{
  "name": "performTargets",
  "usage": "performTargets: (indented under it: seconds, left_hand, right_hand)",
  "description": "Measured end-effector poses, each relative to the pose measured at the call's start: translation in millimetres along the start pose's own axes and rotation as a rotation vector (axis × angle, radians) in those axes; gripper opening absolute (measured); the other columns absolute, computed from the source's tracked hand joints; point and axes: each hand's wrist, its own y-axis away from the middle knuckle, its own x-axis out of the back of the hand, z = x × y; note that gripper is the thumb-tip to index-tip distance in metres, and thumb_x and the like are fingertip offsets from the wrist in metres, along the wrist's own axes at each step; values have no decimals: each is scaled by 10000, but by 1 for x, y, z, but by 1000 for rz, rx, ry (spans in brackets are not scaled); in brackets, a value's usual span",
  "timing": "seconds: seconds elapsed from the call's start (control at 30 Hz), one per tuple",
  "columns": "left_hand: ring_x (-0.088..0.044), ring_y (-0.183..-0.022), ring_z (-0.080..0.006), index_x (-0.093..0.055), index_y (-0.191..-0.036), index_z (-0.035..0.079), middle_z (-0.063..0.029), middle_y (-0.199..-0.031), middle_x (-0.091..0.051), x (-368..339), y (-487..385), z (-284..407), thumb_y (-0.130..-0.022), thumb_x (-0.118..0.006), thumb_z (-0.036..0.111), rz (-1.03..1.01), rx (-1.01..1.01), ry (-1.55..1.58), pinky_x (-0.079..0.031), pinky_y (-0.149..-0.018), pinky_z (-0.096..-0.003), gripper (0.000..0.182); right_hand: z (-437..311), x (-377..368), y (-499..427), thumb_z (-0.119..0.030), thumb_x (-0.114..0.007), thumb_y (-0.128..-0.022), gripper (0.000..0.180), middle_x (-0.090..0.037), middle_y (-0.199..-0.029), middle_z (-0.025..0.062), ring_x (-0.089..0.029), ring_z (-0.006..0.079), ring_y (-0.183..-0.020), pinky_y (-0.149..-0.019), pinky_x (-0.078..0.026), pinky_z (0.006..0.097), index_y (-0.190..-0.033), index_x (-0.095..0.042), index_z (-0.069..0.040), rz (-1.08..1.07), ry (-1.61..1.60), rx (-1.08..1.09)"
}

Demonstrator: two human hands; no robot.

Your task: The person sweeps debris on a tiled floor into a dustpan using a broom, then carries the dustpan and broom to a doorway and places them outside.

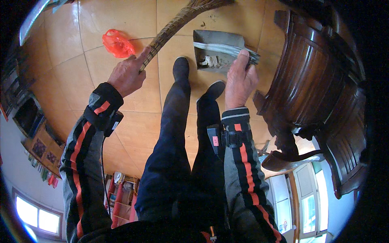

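My left hand (129, 74) grips the thin end of a straw hand broom (171, 29), whose bristles fan out at the top edge of the view. My right hand (242, 79) is closed on the handle of a grey dustpan (215, 35), to the right of the broom. Crumpled whitish paper and some dirt (210, 61) lie in the pan. A few bits of debris (202, 24) are on the tiled floor (133, 127) just beyond it. A crumpled red plastic bag (118, 44) rests on the tiles beyond my left hand.
Dark carved wooden furniture (307, 76) stands close on the right. My feet are on the floor near the dustpan. A wooden cabinet (45, 148) is at the far left, and a red shelf unit (123, 206) with items shows behind me.
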Motion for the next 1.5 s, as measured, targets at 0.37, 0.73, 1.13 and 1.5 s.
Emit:
performTargets:
  seconds: [0.37, 0.73, 1.13, 1.5]
  left_hand:
    - [-539, -530, -113, -202, -1575, 68, -50, -778, -528, 83, 38, 3, -895, -584, 71, -607, 324, 776, -496, -514, -289, 780]
    - [-519, -540, -100, -211, -1574, 69, -12, -747, -481, 102, 51, 14, -905, -566, 37, -410, 299, 728, -467, -504, -279, 758]
    - [-538, -583, -151, -246, -1556, 40, -75, -726, -519, 68, 45, 18, -878, -585, 65, -329, 322, 651, -483, -575, -307, 759]
    - [-639, -868, -373, -310, -1510, -7, -297, -996, -614, 36, 35, 13, -826, -592, 29, -39, -49, 352, -510, -840, -367, 741]
  right_hand:
    - [0, 18, -1, -425, -588, -994, 427, -497, -683, -40, -442, 58, -615, -552, -366, 238, -796, -572, -47, -85, 169, 84]
    - [-5, 46, -4, -469, -580, -984, 507, -516, -647, -10, -478, 71, -617, -562, -385, 250, -776, -612, -8, -125, 361, 116]
    - [1, 60, -2, -412, -612, -974, 470, -610, -700, 46, -544, 114, -669, -617, -446, 294, -827, -652, 33, -82, 390, 86]
    - [-11, 83, -6, -412, -629, -966, 420, -543, -649, 2, -475, 76, -592, -540, -384, 267, -788, -620, -32, -103, 368, 32]
